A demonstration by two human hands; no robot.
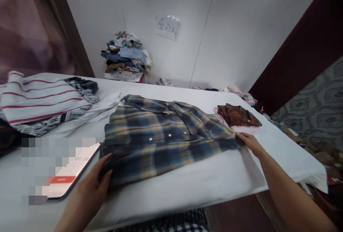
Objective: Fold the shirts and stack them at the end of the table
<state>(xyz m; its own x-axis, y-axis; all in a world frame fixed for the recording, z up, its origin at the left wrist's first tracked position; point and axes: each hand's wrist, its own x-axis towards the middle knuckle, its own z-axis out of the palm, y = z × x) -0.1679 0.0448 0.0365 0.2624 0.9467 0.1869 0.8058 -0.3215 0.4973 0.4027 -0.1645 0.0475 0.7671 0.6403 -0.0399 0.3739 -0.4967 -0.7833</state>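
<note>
Where the white table (187, 185) runs toward a pale wall, a heap of clothes (125, 55) stands below a paper sign (168, 28). Striped garments (40, 100) crowd the far left, a phone (72, 171) lies near the front edge, and a folded rust cloth (237, 115) sits right; bare cover remains in front. A plaid shirt (160, 137) lies flat mid-table. The left hand (92, 185) pinches its near-left corner, the right hand (250, 142) grips its right edge.
</note>
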